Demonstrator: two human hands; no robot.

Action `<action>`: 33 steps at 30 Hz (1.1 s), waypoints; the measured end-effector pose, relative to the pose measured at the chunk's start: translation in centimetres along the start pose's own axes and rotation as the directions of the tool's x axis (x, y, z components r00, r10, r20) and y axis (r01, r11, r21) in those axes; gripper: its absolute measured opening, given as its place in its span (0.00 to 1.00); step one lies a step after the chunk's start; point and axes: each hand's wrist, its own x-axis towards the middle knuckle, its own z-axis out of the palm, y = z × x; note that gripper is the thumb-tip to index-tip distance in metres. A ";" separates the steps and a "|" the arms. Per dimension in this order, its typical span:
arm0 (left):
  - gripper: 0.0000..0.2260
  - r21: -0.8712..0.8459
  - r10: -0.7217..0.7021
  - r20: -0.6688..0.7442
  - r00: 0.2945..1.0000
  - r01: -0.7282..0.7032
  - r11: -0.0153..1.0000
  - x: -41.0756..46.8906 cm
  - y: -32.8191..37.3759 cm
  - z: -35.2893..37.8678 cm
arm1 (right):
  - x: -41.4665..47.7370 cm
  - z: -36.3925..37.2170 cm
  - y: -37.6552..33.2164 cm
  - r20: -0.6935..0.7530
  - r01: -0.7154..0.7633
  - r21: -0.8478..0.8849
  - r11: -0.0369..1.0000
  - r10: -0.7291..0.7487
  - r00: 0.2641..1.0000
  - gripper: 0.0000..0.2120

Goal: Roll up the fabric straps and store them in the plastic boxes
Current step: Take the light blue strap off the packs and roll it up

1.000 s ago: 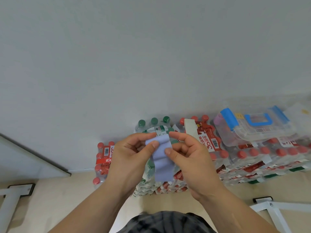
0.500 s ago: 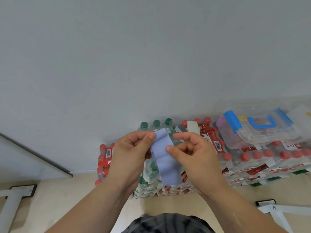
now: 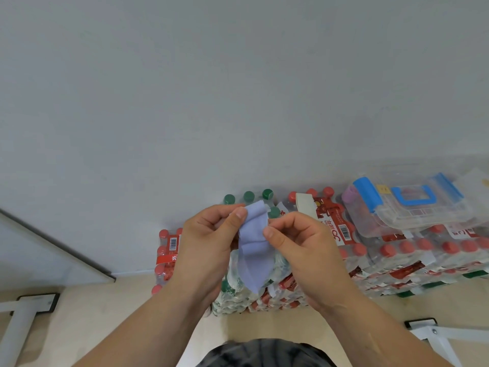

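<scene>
A pale lavender fabric strap (image 3: 254, 250) hangs in front of me, folded over at its top and doubled lower down. My left hand (image 3: 209, 242) pinches its upper left edge between thumb and fingers. Its right edge is pinched by my right hand (image 3: 299, 247) with thumb and forefinger. A clear plastic box (image 3: 412, 207) with a blue handle and blue latches sits closed at the right, on top of the bottle packs, apart from both hands.
Shrink-wrapped packs of red-capped bottles (image 3: 397, 258) and green-capped bottles (image 3: 248, 197) are stacked on the floor against the grey wall. A cream strap (image 3: 305, 205) lies on them beside the box. White metal legs (image 3: 23, 319) stand at the lower left and right.
The strap's hanging tail has grown shorter and now lies doubled. Both hands shifted slightly along its upper part while keeping hold of it.
</scene>
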 end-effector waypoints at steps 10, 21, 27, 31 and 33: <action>0.05 0.020 0.022 -0.038 0.999 -0.021 1.000 0.0 0.1 -0.1 | 0.0 -0.2 -0.4 -0.056 0.041 -0.171 0.984 -0.052 0.997 0.08; 0.10 -0.015 0.022 0.033 0.999 -0.021 1.000 0.0 -0.5 0.0 | -0.1 -0.5 -0.8 -0.091 0.042 -0.119 0.992 -0.053 0.994 0.07; 0.15 0.013 0.044 0.087 0.995 -0.045 0.999 -0.2 -0.2 0.2 | 0.1 -0.4 -1.2 -0.103 -0.008 0.038 0.999 0.012 0.995 0.10; 0.16 0.040 0.062 0.110 0.992 -0.067 0.997 -0.3 0.0 0.5 | 0.1 -0.3 -1.0 -0.167 0.030 -0.052 0.998 -0.039 0.985 0.05; 0.15 0.039 0.077 0.129 0.989 -0.082 0.996 -0.5 0.1 0.6 | 0.2 -0.4 -0.9 -0.185 0.036 -0.072 0.997 -0.049 0.982 0.06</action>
